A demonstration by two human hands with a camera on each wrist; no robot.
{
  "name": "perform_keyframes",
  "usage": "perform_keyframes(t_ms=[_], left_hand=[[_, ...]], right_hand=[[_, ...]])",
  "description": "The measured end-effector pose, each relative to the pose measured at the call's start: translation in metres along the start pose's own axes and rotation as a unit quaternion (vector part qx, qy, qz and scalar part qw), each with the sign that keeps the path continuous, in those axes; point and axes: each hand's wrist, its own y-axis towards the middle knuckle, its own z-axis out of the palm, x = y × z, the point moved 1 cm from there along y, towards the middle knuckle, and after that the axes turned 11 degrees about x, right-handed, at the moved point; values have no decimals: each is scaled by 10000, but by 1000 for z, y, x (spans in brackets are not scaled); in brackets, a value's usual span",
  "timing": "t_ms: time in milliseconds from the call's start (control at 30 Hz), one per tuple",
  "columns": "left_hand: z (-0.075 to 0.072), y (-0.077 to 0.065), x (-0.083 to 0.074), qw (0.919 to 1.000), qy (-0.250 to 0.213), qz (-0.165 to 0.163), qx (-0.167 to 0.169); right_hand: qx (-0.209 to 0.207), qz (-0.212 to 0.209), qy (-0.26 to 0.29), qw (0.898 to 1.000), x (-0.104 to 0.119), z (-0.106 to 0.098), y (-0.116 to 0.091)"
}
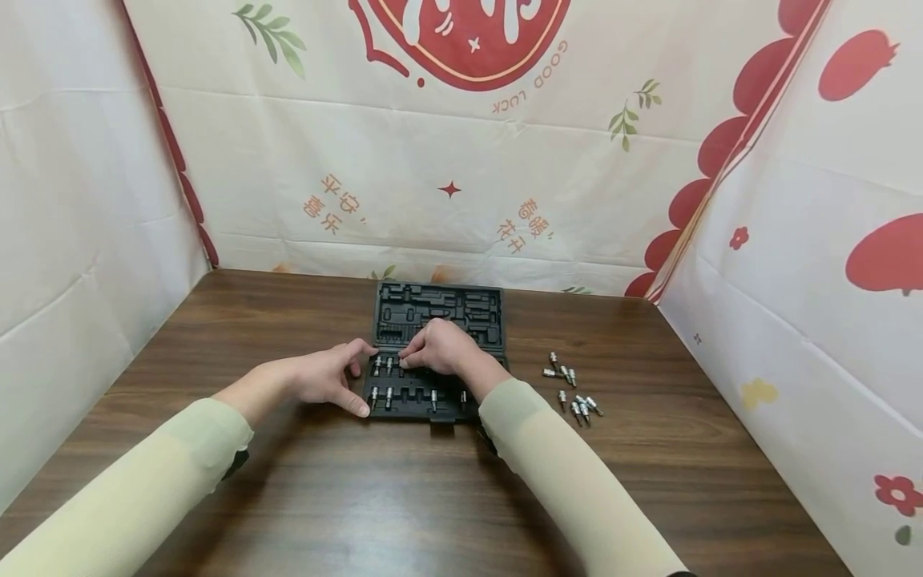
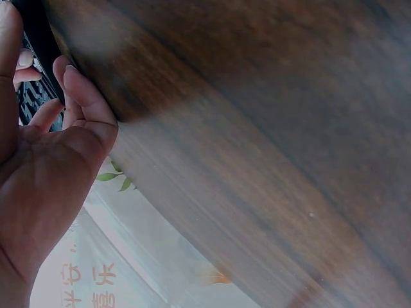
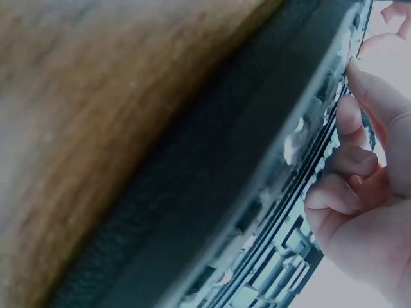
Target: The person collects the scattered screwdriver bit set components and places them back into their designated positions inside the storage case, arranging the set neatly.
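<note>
Printed festive cloth point(image 1: 404, 216) hangs behind a wood-grain table point(image 1: 303, 497). At the case's left end, mid-frame, the right hand point(image 1: 449, 349) pinches thumb and fingertips together, apparently on a bit socket point(image 1: 401, 372) mostly hidden beneath them. The left hand point(image 1: 323, 378) spreads thumb and fingers along the left edge of the open black plastic case point(image 1: 411, 414). Other bit sockets sit in its slots; loose ones point(image 1: 563, 396) lie scattered right of centre. Each should handle as light, rigid and rather slick, best taken by the wide chrome end; the case looks stiff and easily nudged.
</note>
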Motion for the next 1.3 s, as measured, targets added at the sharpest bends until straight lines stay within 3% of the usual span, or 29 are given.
perform_keyframes(t_ms=[433, 1300], left_hand=[[0, 0, 1, 10000, 52, 4, -32], [-1, 2, 0, 9999, 8, -101, 36]], right_hand=[[256, 148, -536, 9981, 8, -8, 2], [653, 192, -654, 9955, 13, -17, 4]])
